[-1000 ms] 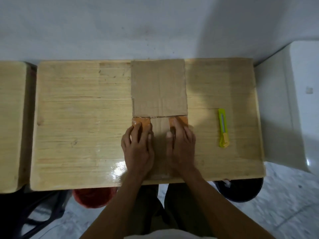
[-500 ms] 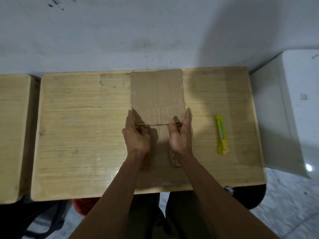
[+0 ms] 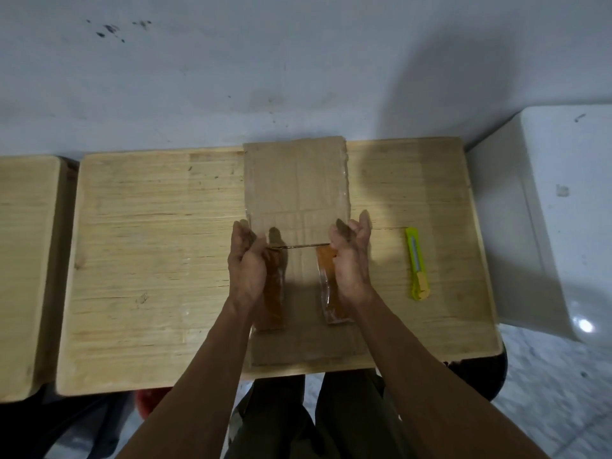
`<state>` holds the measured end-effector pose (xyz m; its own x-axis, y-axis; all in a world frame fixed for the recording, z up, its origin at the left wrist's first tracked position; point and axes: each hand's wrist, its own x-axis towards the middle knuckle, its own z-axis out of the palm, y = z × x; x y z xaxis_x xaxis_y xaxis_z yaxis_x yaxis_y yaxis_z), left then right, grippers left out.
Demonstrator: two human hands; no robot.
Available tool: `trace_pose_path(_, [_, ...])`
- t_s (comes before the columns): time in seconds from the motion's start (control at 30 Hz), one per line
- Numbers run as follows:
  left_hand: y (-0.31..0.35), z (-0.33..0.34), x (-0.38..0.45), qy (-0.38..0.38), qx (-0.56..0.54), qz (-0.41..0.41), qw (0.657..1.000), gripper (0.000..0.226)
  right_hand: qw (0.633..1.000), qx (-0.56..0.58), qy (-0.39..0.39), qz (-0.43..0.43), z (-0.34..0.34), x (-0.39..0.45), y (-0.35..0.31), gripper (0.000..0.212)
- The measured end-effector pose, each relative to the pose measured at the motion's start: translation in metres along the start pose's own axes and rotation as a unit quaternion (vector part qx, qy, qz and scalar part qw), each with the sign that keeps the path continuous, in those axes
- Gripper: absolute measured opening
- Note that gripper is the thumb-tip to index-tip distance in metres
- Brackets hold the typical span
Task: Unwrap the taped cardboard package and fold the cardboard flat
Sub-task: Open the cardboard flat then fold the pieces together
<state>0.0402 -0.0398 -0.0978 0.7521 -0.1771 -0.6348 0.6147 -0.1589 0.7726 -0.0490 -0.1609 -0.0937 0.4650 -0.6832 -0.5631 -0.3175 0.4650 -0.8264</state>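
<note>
Cardboard (image 3: 296,180), thin, light and stiff along its panels, lies down the middle of the wooden worktop (image 3: 149,246), its far end at the wall-side edge and its near end almost at the edge by the person's lap. Left of the cardboard the worktop is bare wood with plenty of room, then a narrow gap and a second wooden top (image 3: 26,260) beyond. The left hand (image 3: 246,263) is closed in a pinching grip on the left end of a raised flap edge, which shows only as a thin line running across the cardboard, with a strip of orange-brown tape (image 3: 273,293) hanging below it. The right hand (image 3: 351,256) pinches the other end in the same way, beside a second tape strip (image 3: 328,289) that looks glossy and probably sticky. Holding near both corners seems sound: such board bends readily at a crease but could tear or buckle if pulled from one corner only. Right of the cardboard a yellow-green utility knife (image 3: 416,263) lies well apart from the hands, near the worktop's right edge, with a white container (image 3: 546,210) just past it, so the right side gives less room for swinging the flap outward.
</note>
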Motion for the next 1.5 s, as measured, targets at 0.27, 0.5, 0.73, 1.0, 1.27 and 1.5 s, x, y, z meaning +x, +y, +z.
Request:
trace_pose_path(0.27, [0.016,-0.01,-0.001,-0.013,-0.059,-0.034,0.998,0.051,0.999,0.039,0.027,0.012,-0.009,-0.005,-0.011,0.074])
trace_pose_path(0.5, [0.032,-0.032,0.0,-0.144,-0.111,-0.109,0.977,0.084,0.991,0.069,-0.069,0.093,-0.043,-0.001,-0.021,0.064])
trace_pose_path(0.73, [0.044,-0.032,-0.011,-0.217,0.191,-0.067,0.955,0.071,0.972,-0.155,-0.173,0.038,-0.057,-0.01,-0.03,0.099])
trace_pose_path(1.0, [0.008,-0.021,-0.011,-0.216,0.505,0.099,0.83,0.067,0.877,-0.428,-0.216,-0.025,-0.051,-0.031,-0.009,0.089])
trace_pose_path(1.27, [-0.032,-0.023,-0.03,-0.147,0.603,0.108,0.777,0.058,0.799,-0.559,-0.207,-0.075,-0.048,-0.034,0.015,0.084])
trace_pose_path(1.5, [-0.055,-0.03,-0.041,-0.129,0.616,0.153,0.762,0.062,0.773,-0.599,-0.156,-0.137,-0.05,-0.041,0.049,0.083])
